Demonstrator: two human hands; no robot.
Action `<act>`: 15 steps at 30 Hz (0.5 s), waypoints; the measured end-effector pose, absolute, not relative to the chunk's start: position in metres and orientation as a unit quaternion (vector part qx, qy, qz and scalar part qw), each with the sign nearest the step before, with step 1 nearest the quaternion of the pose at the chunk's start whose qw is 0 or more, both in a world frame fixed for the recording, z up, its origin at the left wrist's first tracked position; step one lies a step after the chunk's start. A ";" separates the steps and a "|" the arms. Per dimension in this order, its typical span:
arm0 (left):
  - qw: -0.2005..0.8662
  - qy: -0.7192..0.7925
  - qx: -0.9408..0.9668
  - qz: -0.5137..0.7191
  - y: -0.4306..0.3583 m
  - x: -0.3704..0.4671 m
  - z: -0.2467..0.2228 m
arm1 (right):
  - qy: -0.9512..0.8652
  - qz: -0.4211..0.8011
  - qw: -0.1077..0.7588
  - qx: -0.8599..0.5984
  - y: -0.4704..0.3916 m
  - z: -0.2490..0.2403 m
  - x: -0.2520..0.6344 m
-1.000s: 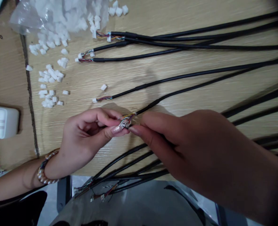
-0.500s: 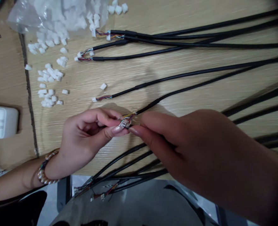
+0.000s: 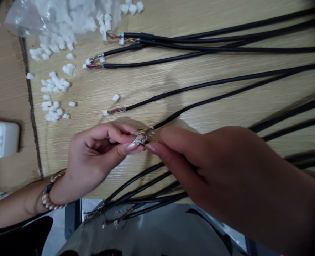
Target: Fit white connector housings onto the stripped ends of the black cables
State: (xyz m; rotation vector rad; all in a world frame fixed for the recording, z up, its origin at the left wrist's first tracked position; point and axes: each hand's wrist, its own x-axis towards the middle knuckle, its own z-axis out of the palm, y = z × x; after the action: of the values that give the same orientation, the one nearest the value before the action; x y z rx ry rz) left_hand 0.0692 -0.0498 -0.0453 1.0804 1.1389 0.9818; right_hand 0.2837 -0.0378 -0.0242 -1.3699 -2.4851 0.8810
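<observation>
Between the thumb and fingertips of my left hand [image 3: 101, 153] is a small white connector [image 3: 139, 140], pinched tight. Coloured wires [image 3: 147, 132] fan out to it from the end of a black cable [image 3: 173, 116]. My right hand [image 3: 200, 160] has thumb and forefinger closed on what looks like a thin dark wire, whose tip meets the connector; the fingertips hide most of it. Just behind, another black cable [image 3: 143, 102] lies with a white connector [image 3: 105, 112] on its wires. A loose white connector housing [image 3: 116, 97] rests close by.
Several finished-looking black cables [image 3: 213, 49] run across the back of the wooden table [image 3: 226, 89]. Loose white housings [image 3: 56, 83] lie in heaps at left, below a clear plastic bag [image 3: 26, 19]. More cables [image 3: 138, 177] hang over the front edge. A white charger-like block [image 3: 2, 138] stands far left.
The view has shifted very slightly, so everything sits a little further left. Both hands keep the same grip at the connector.
</observation>
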 end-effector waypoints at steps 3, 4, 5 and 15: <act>0.603 0.492 0.466 0.422 -0.051 0.069 -0.044 | -0.827 0.309 0.087 -0.462 -0.037 -0.024 0.282; 0.603 0.493 0.464 0.421 -0.051 0.069 -0.044 | -0.826 0.318 0.081 -0.458 -0.036 -0.023 0.280; 0.603 0.494 0.463 0.422 -0.051 0.069 -0.043 | -0.825 0.326 0.073 -0.455 -0.035 -0.023 0.279; 0.555 0.522 0.499 0.414 -0.054 0.070 -0.047 | -0.813 0.351 0.089 -0.457 -0.039 -0.027 0.283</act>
State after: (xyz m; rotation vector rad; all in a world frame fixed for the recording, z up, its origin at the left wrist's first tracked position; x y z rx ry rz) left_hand 0.0700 -0.0541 -0.0466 1.1790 1.2319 0.9768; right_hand 0.2833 -0.0394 -0.0267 -1.3585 -2.4179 1.0456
